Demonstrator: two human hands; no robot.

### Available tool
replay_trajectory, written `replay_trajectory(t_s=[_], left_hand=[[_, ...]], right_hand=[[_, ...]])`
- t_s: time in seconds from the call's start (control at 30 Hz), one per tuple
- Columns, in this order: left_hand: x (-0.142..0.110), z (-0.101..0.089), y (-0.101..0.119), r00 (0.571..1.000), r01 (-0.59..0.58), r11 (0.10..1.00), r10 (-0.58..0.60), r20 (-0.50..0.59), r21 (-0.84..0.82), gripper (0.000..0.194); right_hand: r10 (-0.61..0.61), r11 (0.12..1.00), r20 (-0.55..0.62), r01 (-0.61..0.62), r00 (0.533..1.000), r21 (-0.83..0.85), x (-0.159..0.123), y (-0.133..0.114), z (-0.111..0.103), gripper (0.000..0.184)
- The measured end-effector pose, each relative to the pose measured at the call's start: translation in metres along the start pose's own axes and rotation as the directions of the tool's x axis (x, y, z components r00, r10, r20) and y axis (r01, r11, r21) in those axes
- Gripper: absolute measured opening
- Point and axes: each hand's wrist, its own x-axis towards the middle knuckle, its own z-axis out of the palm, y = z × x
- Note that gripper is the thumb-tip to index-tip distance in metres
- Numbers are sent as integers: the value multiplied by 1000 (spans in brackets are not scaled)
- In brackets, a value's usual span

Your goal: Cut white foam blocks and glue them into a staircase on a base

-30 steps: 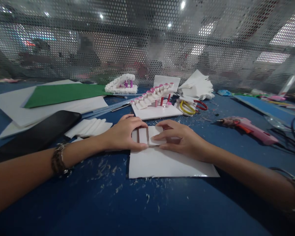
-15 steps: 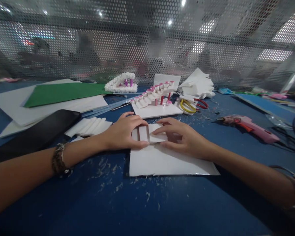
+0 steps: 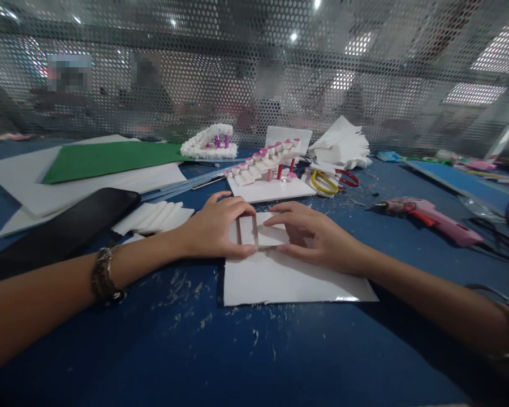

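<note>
A white foam board point(image 3: 292, 288) lies flat on the blue table, with small white foam pieces at its far left part. My left hand point(image 3: 220, 229) curls round a narrow white foam strip point(image 3: 248, 230), thumb at its near end and forefinger at its far end. Just right of it sits a wider white foam piece point(image 3: 271, 233). My right hand point(image 3: 320, 234) holds that piece at its near and far edges, a finger resting on or close over its top. The curled fingers hide part of both pieces.
Behind my hands stands a white stair model point(image 3: 263, 164) with pink-topped posts. Scissors point(image 3: 324, 183) lie beside it, and a pink glue gun point(image 3: 432, 220) is at the right. At the left are foam strips point(image 3: 155, 217), a black phone-like slab point(image 3: 76, 232) and a green sheet point(image 3: 110, 161).
</note>
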Motion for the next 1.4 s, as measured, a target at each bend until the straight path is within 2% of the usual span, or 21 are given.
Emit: replay_trajectory(t_s=[0.17, 0.6, 1.1, 1.4], left_hand=[[-1, 0, 2, 999, -43, 999, 43, 0, -14, 65], [-2, -1, 3, 1000, -16, 996, 16, 2, -88, 61], [-3, -1, 3, 1000, -15, 997, 16, 5, -82, 57], [-2, -2, 5, 1000, 27, 995, -25, 16, -94, 60]], right_hand=[[-27, 1000, -16, 26, 1000, -15, 1, 0, 0, 32], [-87, 996, -4, 87, 996, -29, 0, 4, 1, 25], [-70, 996, 6, 70, 998, -48, 0, 5, 2, 25], [-51, 998, 19, 51, 999, -46, 1, 4, 1, 26]])
